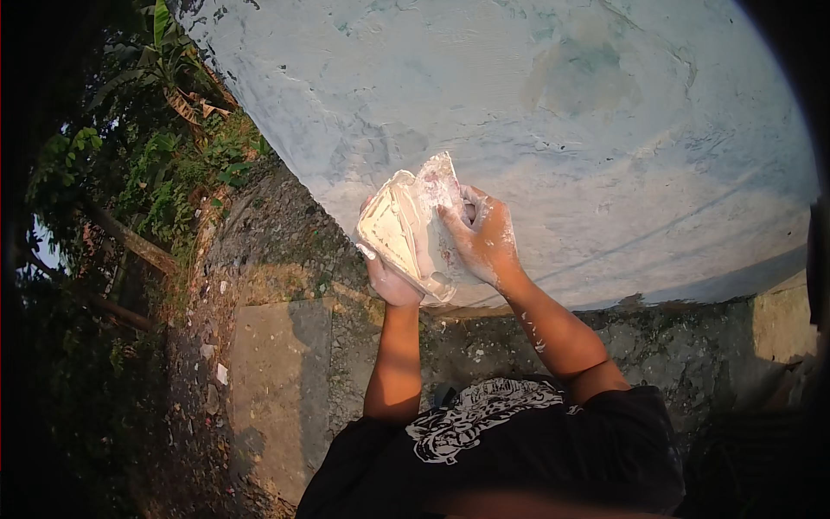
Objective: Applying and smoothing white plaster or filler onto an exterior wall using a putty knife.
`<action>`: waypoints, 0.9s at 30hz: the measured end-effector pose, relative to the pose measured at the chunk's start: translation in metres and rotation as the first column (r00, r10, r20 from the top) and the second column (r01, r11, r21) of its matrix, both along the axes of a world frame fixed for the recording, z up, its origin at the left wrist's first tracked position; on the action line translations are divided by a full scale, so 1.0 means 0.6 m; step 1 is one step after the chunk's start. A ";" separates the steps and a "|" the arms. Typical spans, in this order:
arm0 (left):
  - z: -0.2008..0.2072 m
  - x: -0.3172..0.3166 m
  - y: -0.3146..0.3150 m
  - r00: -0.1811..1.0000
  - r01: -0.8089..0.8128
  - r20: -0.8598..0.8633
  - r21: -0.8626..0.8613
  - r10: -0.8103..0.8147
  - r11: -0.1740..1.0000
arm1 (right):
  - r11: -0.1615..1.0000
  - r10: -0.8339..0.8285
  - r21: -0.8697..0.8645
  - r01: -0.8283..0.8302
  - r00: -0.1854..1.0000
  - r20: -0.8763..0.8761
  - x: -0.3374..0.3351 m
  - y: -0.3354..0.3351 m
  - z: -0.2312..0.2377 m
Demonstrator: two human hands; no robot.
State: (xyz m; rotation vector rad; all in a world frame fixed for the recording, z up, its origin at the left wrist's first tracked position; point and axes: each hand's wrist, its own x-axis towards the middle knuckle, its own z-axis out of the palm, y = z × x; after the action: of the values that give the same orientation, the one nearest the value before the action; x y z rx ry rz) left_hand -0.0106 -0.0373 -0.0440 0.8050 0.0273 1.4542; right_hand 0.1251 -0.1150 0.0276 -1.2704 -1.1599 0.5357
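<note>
My left hand [395, 287] cradles a shallow, cream-smeared putty holder [391, 229] from below, its fingers wrapped round the edge. Pale putty coats its face and rim; whether it is a tray or a cut container I cannot tell. My right hand [486, 240] is closed on a flat putty scraper [439, 180], whose blade is crusted with white filler. The scraper's blade is close by the holder's upper right edge. White smears mark my right fingers and forearm. Beyond both hands stands a pale blue-white wall [553, 130] with rough, patched plaster.
A concrete slab [281, 363] lies on the ground at lower left, beside stony, littered soil [268, 229]. Green plants [156, 173] and a leaning trunk [134, 242] border the left side. The wall's base runs along the ground in front of me.
</note>
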 end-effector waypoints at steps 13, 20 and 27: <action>0.035 0.008 -0.038 0.973 0.068 -0.229 0.128 -0.037 0.989 | 0.989 0.137 0.039 -0.140 0.988 0.075 0.011 0.007 -0.020; 0.037 0.003 -0.040 0.901 -0.073 -0.393 0.279 0.183 0.958 | 0.989 0.151 -0.024 -0.149 0.974 0.169 0.004 0.008 -0.030; 0.045 0.004 -0.048 0.996 0.079 -0.046 -0.059 -0.082 0.995 | 0.964 0.266 -0.106 -0.244 0.909 0.320 0.008 -0.003 -0.009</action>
State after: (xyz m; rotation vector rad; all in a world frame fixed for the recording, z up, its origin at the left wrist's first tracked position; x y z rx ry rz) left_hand -0.0079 -0.0663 -0.0167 0.7862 0.0720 1.3521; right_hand 0.1299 -0.1168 0.0220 -1.3042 -1.6199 0.5670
